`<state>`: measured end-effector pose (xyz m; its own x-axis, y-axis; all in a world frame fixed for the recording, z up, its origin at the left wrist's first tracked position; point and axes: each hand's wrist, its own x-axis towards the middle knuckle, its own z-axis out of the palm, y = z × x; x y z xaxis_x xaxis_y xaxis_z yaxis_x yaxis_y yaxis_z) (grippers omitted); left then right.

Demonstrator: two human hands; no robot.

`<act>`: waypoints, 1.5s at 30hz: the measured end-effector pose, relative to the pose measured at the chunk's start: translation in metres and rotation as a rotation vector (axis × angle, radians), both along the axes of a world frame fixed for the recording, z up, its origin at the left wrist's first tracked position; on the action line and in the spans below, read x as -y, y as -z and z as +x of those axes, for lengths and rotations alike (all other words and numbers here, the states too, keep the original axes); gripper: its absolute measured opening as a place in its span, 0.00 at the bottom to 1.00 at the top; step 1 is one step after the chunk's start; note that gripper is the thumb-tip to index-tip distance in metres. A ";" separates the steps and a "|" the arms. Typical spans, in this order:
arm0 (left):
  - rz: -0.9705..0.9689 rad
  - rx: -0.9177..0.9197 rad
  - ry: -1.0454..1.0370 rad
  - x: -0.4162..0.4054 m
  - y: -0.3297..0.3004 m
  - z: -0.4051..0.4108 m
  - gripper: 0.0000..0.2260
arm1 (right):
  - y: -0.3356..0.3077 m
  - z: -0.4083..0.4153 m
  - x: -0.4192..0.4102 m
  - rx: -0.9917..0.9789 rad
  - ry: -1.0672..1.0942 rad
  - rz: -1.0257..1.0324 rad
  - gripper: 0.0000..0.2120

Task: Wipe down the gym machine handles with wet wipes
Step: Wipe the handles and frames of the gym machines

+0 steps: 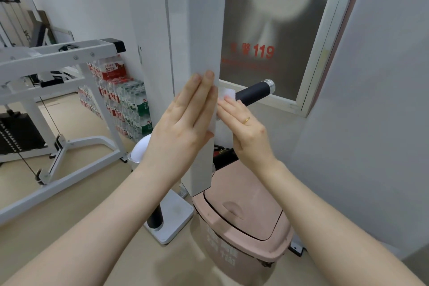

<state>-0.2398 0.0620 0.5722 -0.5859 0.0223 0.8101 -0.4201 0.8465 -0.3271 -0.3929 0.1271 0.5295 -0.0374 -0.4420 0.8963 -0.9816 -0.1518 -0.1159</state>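
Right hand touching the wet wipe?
Touching. In the head view the right hand's fingers press the wet wipe against the inner end of the black handle, with no gap visible.

We're in a small gym: a white weight-stack machine (46, 104) stands left, shrink-wrapped cases of bottled water (125, 100) are stacked against the wall, and a fire hydrant cabinet (278, 30) hangs beside a pink bin (243, 216).

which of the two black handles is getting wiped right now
The upper black handle, sticking out sideways from the white post: the right hand presses a wet wipe at its base. The lower black handle near the floor is untouched.
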 end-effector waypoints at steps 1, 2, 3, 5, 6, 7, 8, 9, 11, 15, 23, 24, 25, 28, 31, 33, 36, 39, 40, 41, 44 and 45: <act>-0.001 -0.004 0.000 0.002 0.000 0.000 0.33 | 0.003 0.001 -0.001 0.010 -0.005 -0.007 0.26; -0.005 -0.003 -0.003 0.003 0.000 0.000 0.32 | 0.009 0.000 -0.002 0.006 -0.002 0.003 0.25; -0.012 0.004 -0.007 0.005 0.000 0.001 0.32 | 0.019 -0.002 -0.005 -0.005 0.009 0.038 0.25; -0.034 0.021 -0.019 0.010 -0.001 0.002 0.30 | 0.042 -0.006 -0.015 -0.009 0.056 0.194 0.27; -0.045 0.029 -0.026 0.012 -0.001 0.002 0.29 | 0.052 -0.007 -0.023 0.040 0.071 0.279 0.28; -0.049 0.038 -0.028 0.013 0.000 0.004 0.28 | 0.058 -0.006 -0.031 0.144 0.070 0.324 0.27; -0.045 0.047 -0.024 0.015 0.001 0.005 0.27 | 0.058 -0.003 -0.037 0.320 0.053 0.314 0.25; -0.041 0.056 -0.021 0.016 0.002 0.007 0.26 | 0.048 0.002 -0.040 0.577 0.026 0.279 0.22; -0.037 0.096 -0.024 0.015 0.006 0.013 0.25 | 0.022 0.019 -0.043 1.101 -0.095 0.210 0.18; -0.023 0.176 0.013 0.013 0.017 0.035 0.24 | -0.008 0.053 -0.055 1.372 -0.274 0.200 0.13; 0.019 0.379 0.136 0.014 0.038 0.100 0.23 | 0.007 0.145 -0.070 1.561 -0.008 0.108 0.19; 0.038 0.407 0.147 0.012 0.041 0.110 0.24 | 0.010 0.159 -0.077 1.570 0.021 0.104 0.20; 0.052 0.425 0.153 0.009 0.044 0.120 0.24 | 0.013 0.176 -0.084 1.555 0.045 0.106 0.20; 0.124 0.495 0.205 -0.010 0.060 0.150 0.22 | 0.022 0.225 -0.110 1.488 0.128 0.112 0.14; 0.431 0.501 0.424 -0.041 0.071 0.180 0.20 | 0.035 0.265 -0.140 1.472 0.161 0.145 0.08; 0.713 0.518 0.564 -0.064 0.066 0.199 0.23 | 0.038 0.289 -0.162 1.453 0.152 0.130 0.07; 0.951 0.589 0.699 -0.098 0.055 0.223 0.22 | 0.037 0.326 -0.197 1.394 0.176 0.111 0.07; 1.135 0.717 0.786 -0.142 0.054 0.244 0.15 | 0.041 0.362 -0.243 1.394 0.200 0.076 0.06; 1.134 0.753 0.795 -0.159 0.057 0.251 0.12 | 0.043 0.372 -0.260 1.407 0.215 0.052 0.05; 1.137 0.784 0.799 -0.176 0.061 0.259 0.10 | 0.044 0.382 -0.278 1.414 0.252 0.040 0.05; 1.242 0.800 0.860 -0.233 0.077 0.290 0.05 | 0.052 0.418 -0.333 1.434 0.365 0.016 0.09; 1.265 0.784 0.870 -0.252 0.083 0.303 0.04 | 0.056 0.434 -0.351 1.443 0.387 0.019 0.09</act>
